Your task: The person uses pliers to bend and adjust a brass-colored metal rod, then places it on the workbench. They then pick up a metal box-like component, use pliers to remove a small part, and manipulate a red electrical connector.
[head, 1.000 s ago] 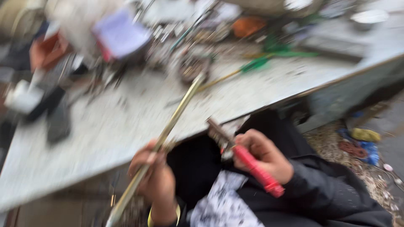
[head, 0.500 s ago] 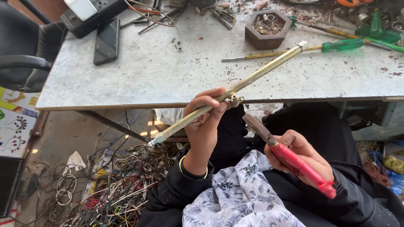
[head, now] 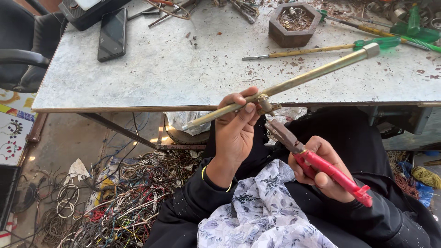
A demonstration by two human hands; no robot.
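Brass rod: a long brass-coloured metal rod (head: 294, 82) with a small fitting (head: 265, 104) near its middle, held tilted, its lower end towards the person's left and its upper end with a pale collar raised over the table edge.
Left hand: left hand (head: 236, 131) is closed round the rod near the fitting, thumb on top, fingers wrapped beneath; a yellow band shows at the wrist.
Right hand: right hand (head: 321, 167) is clenched round the red handles of a pair of pliers (head: 317, 163).
Pliers: grey metal nose points up towards the fitting and ends just below it; whether it touches cannot be told.
Lap: black sleeves and a white cloth with a grey floral print (head: 262, 216) lie under both hands.
Table: grey, rust-speckled metal table (head: 161, 69) directly beyond the hands.
Table contents: a green-handled screwdriver (head: 321, 49) lying flat just beyond the rod; a brown hexagonal tray (head: 294, 25) holding small metal parts; more green-handled tools (head: 413, 32) at the far right; a black phone (head: 111, 33) face up at the left, beside a dark device (head: 89, 11).
Floor: a tangle of coloured wires (head: 115, 202) under the table on the person's left.
Left edge: a black chair (head: 23, 50), and below it a flat printed sheet in white, yellow and red (head: 11, 128).
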